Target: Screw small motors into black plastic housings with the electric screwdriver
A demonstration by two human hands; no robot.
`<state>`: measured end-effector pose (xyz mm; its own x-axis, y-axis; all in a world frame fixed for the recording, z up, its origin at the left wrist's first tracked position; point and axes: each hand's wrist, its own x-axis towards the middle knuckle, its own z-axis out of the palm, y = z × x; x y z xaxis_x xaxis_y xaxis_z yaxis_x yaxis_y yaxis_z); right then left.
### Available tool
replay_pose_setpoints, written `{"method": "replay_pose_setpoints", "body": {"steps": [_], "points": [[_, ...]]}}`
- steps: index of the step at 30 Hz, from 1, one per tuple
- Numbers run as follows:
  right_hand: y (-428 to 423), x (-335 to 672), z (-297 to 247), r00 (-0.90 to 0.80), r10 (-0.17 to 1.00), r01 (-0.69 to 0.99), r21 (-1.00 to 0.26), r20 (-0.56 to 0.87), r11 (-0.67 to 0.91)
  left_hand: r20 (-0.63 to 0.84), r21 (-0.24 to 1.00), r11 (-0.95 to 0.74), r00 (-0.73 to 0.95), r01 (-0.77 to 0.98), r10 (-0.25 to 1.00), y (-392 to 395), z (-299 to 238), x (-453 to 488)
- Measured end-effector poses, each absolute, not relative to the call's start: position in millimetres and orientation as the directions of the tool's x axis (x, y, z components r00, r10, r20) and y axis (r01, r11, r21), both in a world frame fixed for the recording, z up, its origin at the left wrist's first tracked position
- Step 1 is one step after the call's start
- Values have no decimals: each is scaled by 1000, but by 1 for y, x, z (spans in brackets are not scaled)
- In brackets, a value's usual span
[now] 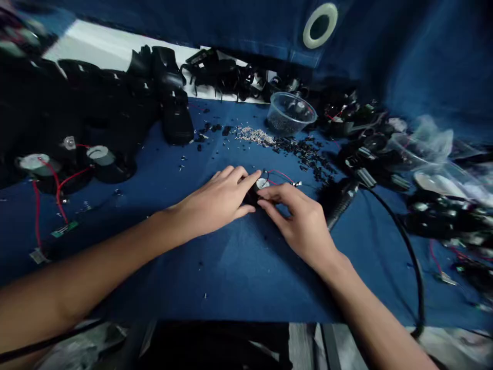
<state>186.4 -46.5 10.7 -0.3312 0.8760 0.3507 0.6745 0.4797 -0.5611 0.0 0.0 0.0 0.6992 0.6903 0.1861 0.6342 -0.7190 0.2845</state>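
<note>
Head view, over a blue cloth (200, 288):
- My left hand (215, 203) is half-curled, fingertips on a small black part (250, 198); I cannot tell if it grips.
- My right hand (296, 216) pinches that part, between my hands, its red wires (281, 176) trailing free.
- Other wired round parts (103, 159) sit to my left; black fragments (304, 154) remain scattered ahead.

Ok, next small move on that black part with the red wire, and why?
Probably steady the black part with the left hand while the right hand eases the red wire aside: it arcs loose from beside the silver disc to a small metal terminal, right by the fingertips.
</note>
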Motion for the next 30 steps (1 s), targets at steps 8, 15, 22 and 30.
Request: {"method": "replay_pose_setpoints", "body": {"steps": [8, 15, 22, 30], "points": [[-46, 185, 11, -345, 853, 722, -470, 391, 507, 154, 341, -727, 727, 596, 669, 2, 1, -3], [-46, 183, 7, -326, 850, 759, -421, 414, 497, 151, 342, -717, 718, 607, 680, 2, 3, -3], [-48, 180, 5, -355, 837, 794, -339, 416, 505, 197, 313, -749, 731, 584, 653, 1, 0, -5], [-49, 179, 4, -371, 816, 825, -247, 443, 509, 215, 284, -762, 736, 582, 642, 1, -1, -5]]}}
